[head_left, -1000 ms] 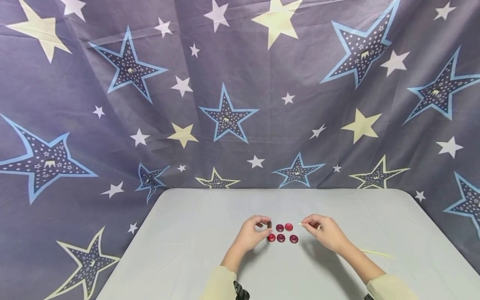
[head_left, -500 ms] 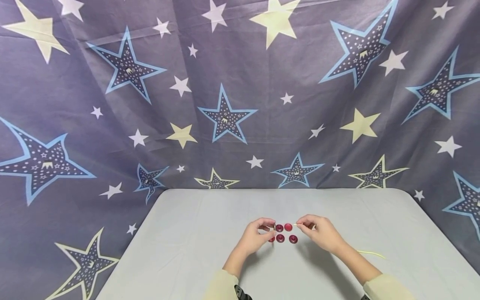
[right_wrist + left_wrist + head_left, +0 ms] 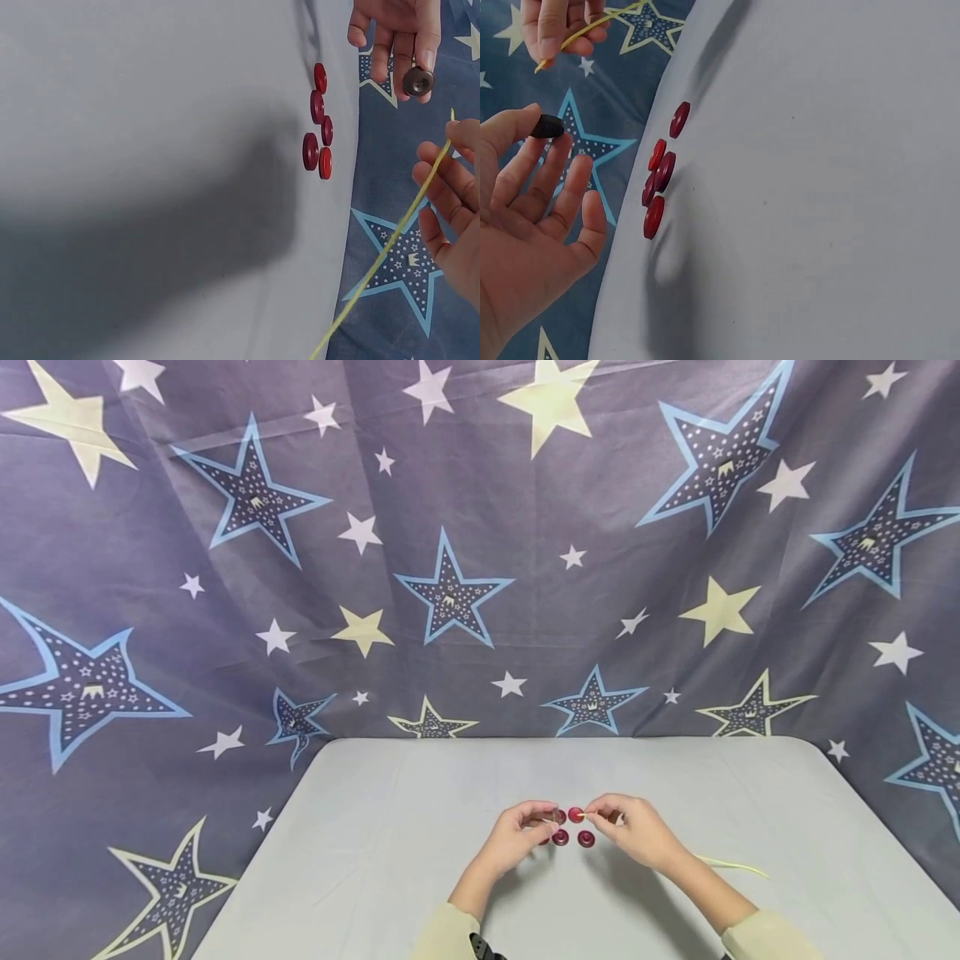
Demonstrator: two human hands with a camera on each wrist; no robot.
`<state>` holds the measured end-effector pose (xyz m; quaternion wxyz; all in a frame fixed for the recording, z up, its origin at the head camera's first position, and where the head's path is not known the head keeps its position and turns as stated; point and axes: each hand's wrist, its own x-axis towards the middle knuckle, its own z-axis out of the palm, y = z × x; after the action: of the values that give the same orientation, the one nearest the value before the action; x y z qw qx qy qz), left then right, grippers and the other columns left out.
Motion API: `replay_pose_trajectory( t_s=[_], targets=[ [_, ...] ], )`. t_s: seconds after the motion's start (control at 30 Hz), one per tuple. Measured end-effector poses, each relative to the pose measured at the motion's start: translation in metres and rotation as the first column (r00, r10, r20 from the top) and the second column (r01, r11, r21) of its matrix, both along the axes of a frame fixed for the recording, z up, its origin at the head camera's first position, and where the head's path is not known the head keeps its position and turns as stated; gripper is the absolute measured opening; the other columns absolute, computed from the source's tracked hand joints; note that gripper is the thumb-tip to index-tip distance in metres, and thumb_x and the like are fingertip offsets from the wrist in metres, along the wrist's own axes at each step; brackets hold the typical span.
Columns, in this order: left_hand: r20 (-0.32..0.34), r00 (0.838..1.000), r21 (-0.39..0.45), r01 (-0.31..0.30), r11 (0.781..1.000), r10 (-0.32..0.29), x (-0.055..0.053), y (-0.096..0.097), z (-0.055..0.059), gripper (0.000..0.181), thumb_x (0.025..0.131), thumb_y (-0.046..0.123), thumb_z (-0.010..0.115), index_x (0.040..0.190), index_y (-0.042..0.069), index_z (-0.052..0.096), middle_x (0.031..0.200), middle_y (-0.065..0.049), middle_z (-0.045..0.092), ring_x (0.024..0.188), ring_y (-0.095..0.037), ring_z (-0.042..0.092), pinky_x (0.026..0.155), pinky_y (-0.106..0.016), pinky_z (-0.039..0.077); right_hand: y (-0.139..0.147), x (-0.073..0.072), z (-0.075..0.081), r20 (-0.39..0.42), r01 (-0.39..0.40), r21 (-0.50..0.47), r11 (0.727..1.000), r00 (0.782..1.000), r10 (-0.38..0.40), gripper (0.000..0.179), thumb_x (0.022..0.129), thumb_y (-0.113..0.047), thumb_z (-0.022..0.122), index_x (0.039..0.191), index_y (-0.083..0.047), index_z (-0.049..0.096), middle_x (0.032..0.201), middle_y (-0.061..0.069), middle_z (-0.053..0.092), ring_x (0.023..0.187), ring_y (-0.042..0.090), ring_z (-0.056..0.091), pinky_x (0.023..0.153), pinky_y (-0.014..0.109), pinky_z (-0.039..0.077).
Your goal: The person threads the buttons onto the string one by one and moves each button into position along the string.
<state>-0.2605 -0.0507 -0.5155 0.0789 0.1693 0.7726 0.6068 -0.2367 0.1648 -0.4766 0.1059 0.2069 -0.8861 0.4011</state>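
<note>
Between thumb and fingertips, my left hand (image 3: pixel 513 837) pinches a dark brown button (image 3: pixel 418 82) above the table. The button's face with its holes shows in the right wrist view; from the left wrist it appears edge-on (image 3: pixel 549 127). My right hand (image 3: pixel 637 832) pinches a yellow cord (image 3: pixel 388 244) close to its end, and the short tip points toward the button. A small gap separates tip and button in the right wrist view. The rest of the cord trails back past the right forearm.
Several red and dark-red buttons lie on the white table beneath the hands, among them a bright red button (image 3: pixel 654 217) and a dark-red button (image 3: pixel 679 120). A star-patterned cloth (image 3: pixel 480 568) hangs behind the table (image 3: pixel 420 777).
Both hands have come closer together, the left moving right with the brown button and the right moving left with the cord. The buttons on the table stay where they were.
</note>
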Motion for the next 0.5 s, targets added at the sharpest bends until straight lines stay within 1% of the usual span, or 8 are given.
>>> replay_pose_trajectory(
  t_s=[0.07, 0.17, 0.23, 0.37, 0.43, 0.5],
  targets=[
    [0.016, 1.0, 0.012, 0.002, 1.0, -0.002, -0.0001, 0.0005, 0.0003, 0.032, 0.088, 0.011, 0.061, 0.118, -0.001, 0.06, 0.109, -0.019, 0.065, 0.09, -0.014, 0.061, 0.077, -0.033, 0.053, -0.0005, 0.0001, -0.0005, 0.003, 0.001, 0.003, 1.0, 1.0, -0.001, 0.007, 0.086, -0.016, 0.066, 0.087, -0.021, 0.07, 0.074, -0.014, 0.064, 0.065, -0.003, 0.05, 0.055, 0.019, 0.043],
    [0.058, 0.998, 0.054, 0.005, 0.999, -0.008, 0.0004, 0.0008, 0.0014, 0.033, 0.088, 0.013, 0.061, 0.119, 0.002, 0.059, 0.11, -0.016, 0.066, 0.091, -0.012, 0.061, 0.083, -0.037, 0.052, -0.0012, 0.0003, -0.0012, -0.009, -0.01, 0.001, 1.0, 1.0, 0.01, 0.006, 0.086, -0.016, 0.065, 0.088, -0.018, 0.07, 0.075, -0.012, 0.065, 0.065, -0.004, 0.05, 0.055, 0.019, 0.043],
    [0.076, 0.997, 0.082, 0.011, 0.997, -0.018, 0.0009, 0.001, 0.0019, 0.034, 0.088, 0.014, 0.062, 0.12, 0.002, 0.059, 0.11, -0.015, 0.065, 0.09, -0.01, 0.061, 0.084, -0.039, 0.052, -0.0019, 0.0002, -0.0017, -0.016, -0.017, -0.001, 1.0, 1.0, 0.017, 0.006, 0.086, -0.016, 0.065, 0.088, -0.016, 0.071, 0.076, -0.012, 0.066, 0.066, -0.004, 0.05, 0.056, 0.018, 0.043],
    [0.11, 0.993, 0.105, 0.024, 0.994, -0.035, 0.0023, 0.0014, 0.0021, 0.034, 0.088, 0.016, 0.063, 0.119, 0.003, 0.06, 0.11, -0.015, 0.066, 0.087, -0.008, 0.061, 0.077, -0.033, 0.052, -0.0032, -0.0001, -0.0021, -0.007, -0.033, -0.008, 0.999, 0.999, 0.033, 0.007, 0.087, -0.016, 0.065, 0.089, -0.013, 0.071, 0.076, -0.01, 0.067, 0.066, -0.003, 0.051, 0.056, 0.018, 0.043],
    [0.12, 0.992, 0.112, 0.033, 0.993, -0.046, 0.0025, 0.0018, 0.0008, 0.035, 0.087, 0.016, 0.064, 0.119, 0.003, 0.06, 0.11, -0.015, 0.066, 0.086, -0.008, 0.061, 0.072, -0.029, 0.05, -0.0037, 0.0002, -0.0017, 0.006, -0.033, -0.008, 0.999, 0.999, 0.033, 0.007, 0.087, -0.017, 0.065, 0.089, -0.015, 0.071, 0.077, -0.01, 0.067, 0.066, -0.002, 0.052, 0.056, 0.018, 0.043],
    [0.13, 0.99, 0.117, 0.037, 0.993, -0.052, 0.003, 0.0025, 0.0002, 0.035, 0.088, 0.016, 0.063, 0.12, 0.003, 0.059, 0.111, -0.016, 0.066, 0.086, -0.009, 0.061, 0.07, -0.026, 0.049, -0.0043, 0.0008, -0.0016, 0.021, -0.031, -0.006, 1.0, 0.999, 0.031, 0.007, 0.087, -0.018, 0.065, 0.089, -0.016, 0.071, 0.077, -0.01, 0.067, 0.067, -0.002, 0.052, 0.056, 0.018, 0.043]
  ],
)
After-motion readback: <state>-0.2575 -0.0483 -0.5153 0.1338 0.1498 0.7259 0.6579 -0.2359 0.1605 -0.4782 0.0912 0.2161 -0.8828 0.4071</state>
